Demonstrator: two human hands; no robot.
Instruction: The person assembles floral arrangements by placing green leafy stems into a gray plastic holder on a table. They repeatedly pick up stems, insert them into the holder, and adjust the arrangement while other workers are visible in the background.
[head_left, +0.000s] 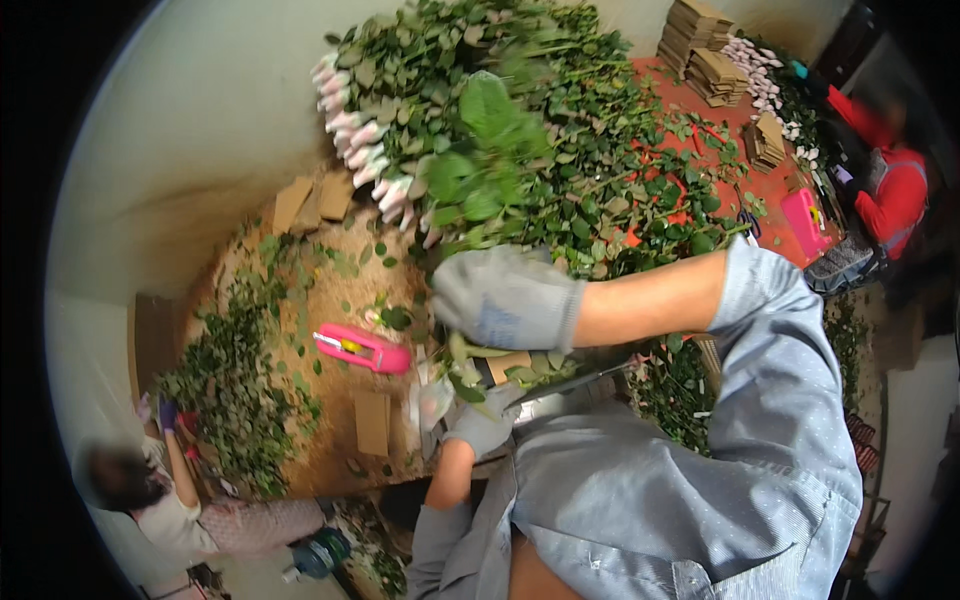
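My right hand [505, 300], in a grey glove, reaches across the middle with its fingers curled closed. Bright green rose leaves [485, 150], smeared by motion, rise from it on a stem that its fist seems to grip. Lower down, my left hand [482, 425], also gloved in grey, is at the table's near edge beside a pale rose bloom [435, 400] and some leafy stems [465, 375]. Leaves partly cover its fingers, so I cannot tell what they hold. Between the hands lies a piece of brown cardboard [508, 366].
A pink stapler [362, 348] and cardboard pieces [373, 422] lie on the wooden table [335, 395]. Behind my hands is a large heap of roses [590, 130]. Co-workers stand at left [190, 490] and right [890, 190]. Cardboard stacks [690, 40] and another pink stapler [803, 222] rest on the red table.
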